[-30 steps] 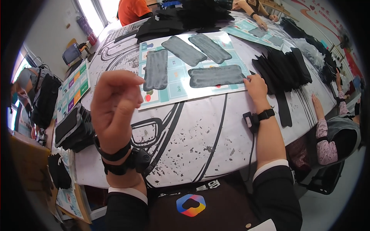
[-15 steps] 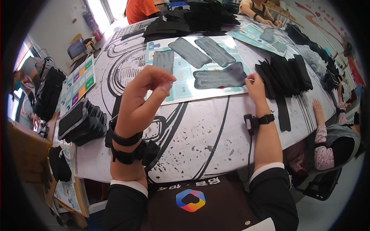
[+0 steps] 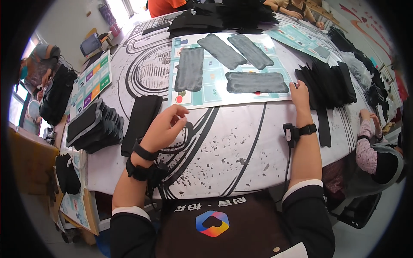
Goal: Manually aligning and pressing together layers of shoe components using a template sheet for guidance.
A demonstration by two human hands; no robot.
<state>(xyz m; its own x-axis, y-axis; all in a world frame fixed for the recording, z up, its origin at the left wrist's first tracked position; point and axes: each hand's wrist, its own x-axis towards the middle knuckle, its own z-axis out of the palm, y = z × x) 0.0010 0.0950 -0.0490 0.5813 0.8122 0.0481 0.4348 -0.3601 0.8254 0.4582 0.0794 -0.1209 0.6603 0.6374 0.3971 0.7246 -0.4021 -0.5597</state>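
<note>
Four gray pads (image 3: 257, 82) already lie on a board (image 3: 215, 99) beyond an empty, half-curled left hand (image 3: 164, 126), while black strips (image 3: 330, 88) sit bundled beside the right hand (image 3: 300, 93), its grip unclear.

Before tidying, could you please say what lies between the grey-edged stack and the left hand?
In the head view, black pieces lie between stack and left hand.

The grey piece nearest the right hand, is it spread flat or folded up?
Spread flat: the grey piece lies on the printed board beside the right hand, its long, broad face showing.
</note>
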